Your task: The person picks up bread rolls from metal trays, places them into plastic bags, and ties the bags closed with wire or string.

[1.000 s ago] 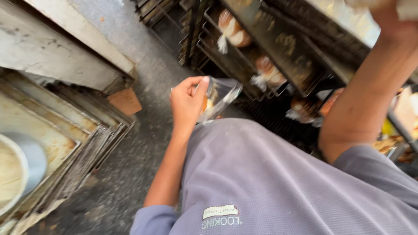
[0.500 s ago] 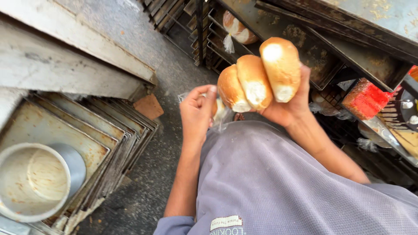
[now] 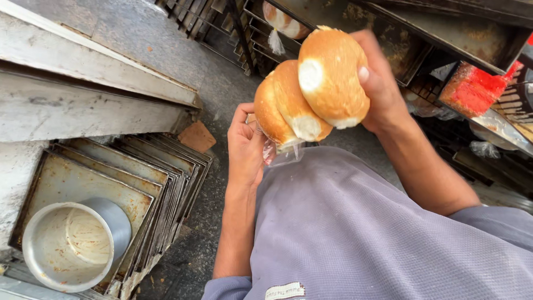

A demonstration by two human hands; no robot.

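The right hand (image 3: 383, 83) clamped three bread rolls (image 3: 311, 94) together just above the clear bag (image 3: 280, 155), which the left hand (image 3: 244, 147) pinched open beneath them.

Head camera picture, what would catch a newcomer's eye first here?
First, the golden bread rolls, three joined in a row, gripped in the right hand at top centre. Just below them the left hand pinches a clear plastic bag against the grey shirt. At lower left, a round metal bowl sits on a stack of worn baking trays.
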